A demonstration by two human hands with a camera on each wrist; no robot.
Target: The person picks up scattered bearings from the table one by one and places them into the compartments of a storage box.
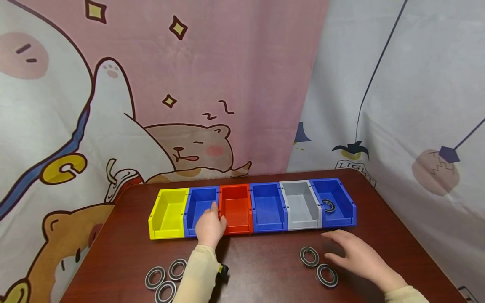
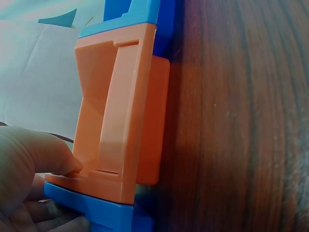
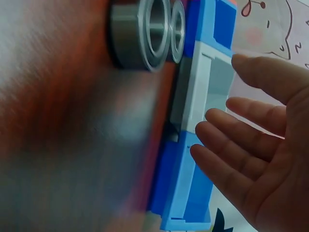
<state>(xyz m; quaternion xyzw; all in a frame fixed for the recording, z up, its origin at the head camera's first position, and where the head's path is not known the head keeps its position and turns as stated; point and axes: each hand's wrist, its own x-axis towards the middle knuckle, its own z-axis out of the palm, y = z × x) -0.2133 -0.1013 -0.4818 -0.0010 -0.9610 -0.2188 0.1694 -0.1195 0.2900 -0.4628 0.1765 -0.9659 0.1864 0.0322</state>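
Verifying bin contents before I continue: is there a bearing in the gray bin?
No, in the head view the gray bin shows bare floor, while a bearing lies in the rightmost blue bin.

On the pale cloth (image 1: 409, 88) at the far right, an outlined banner (image 1: 354, 169) carries the printed word "LIGHT", its last letters distorted by a fold. On the pink cloth (image 1: 246, 71) at the far side, further left, two Z-shaped marks (image 1: 226, 107) stand above a drawn animal (image 1: 197, 145); the right wrist view also shows them.
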